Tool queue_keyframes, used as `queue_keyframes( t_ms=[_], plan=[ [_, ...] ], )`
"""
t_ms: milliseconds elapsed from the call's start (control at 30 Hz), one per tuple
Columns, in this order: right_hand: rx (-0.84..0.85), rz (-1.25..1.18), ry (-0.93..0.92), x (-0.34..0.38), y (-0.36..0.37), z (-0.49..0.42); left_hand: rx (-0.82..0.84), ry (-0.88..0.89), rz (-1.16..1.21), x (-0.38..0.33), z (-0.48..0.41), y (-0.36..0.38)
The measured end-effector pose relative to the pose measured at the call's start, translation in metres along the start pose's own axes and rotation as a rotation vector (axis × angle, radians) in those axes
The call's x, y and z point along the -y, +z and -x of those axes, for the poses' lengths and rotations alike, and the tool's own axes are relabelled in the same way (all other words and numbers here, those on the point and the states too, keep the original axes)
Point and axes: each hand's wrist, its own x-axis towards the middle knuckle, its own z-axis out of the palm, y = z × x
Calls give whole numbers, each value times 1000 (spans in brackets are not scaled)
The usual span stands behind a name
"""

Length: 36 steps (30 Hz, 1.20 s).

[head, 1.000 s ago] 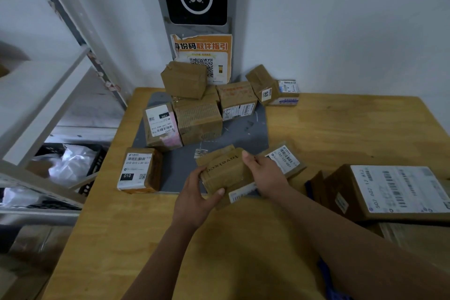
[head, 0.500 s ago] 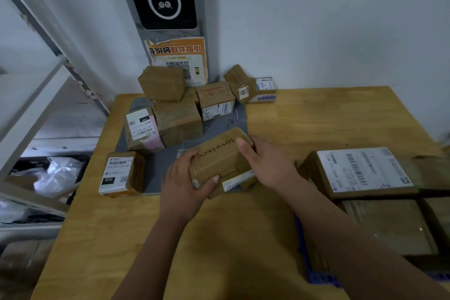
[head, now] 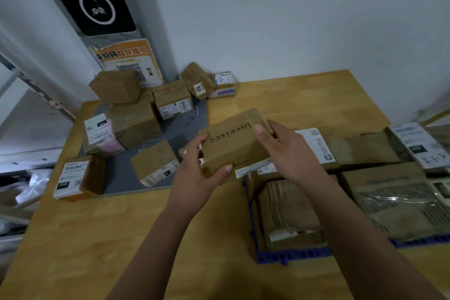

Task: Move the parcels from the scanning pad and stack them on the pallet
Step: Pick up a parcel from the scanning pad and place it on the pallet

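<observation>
**Two-hand grip on parcel (head: 233, 143)**

Left hand (head: 194, 175) and right hand (head: 289, 153) clasp opposite ends of the parcel, held over the wooden bench (head: 121, 238) between grey scanning pad (head: 185, 124) and blue pallet (head: 292, 257). White wall (head: 292, 19) behind. Brown carton, black lettering upside down. White label (head: 253, 169) beneath, possibly a second parcel. Pallet's right side cut off.

The parcel (head: 233, 143) you see at frame centre is matt brown cardboard. The table (head: 97, 238), lower left, is smooth pale wood. At lower right your pallet (head: 292, 256) is blue plastic; a package (head: 399, 207) on it shows glossy clear film. The scanning pad (head: 119, 178), centre left, looks matt grey.
</observation>
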Motion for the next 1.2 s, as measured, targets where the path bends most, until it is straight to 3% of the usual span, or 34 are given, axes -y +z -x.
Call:
queue_keyframes(
  t_ms=[333,700,867,1000,1200],
  plan=[
    [-67,-110,33,-71,-50,14,177,17,-38,-34,-23,72],
    [-4,-208,46,-84,-50,11,155,9,-61,-34,-26,81],
    [-23,-124,3,-84,-50,10,155,10,-138,-36,-22,83],
    [-134,70,4,-80,-50,14,143,8,-97,-36,-11,73],
    [-246,386,-155,-49,-34,19,-82,5,-105,-26,6,58]
  ],
)
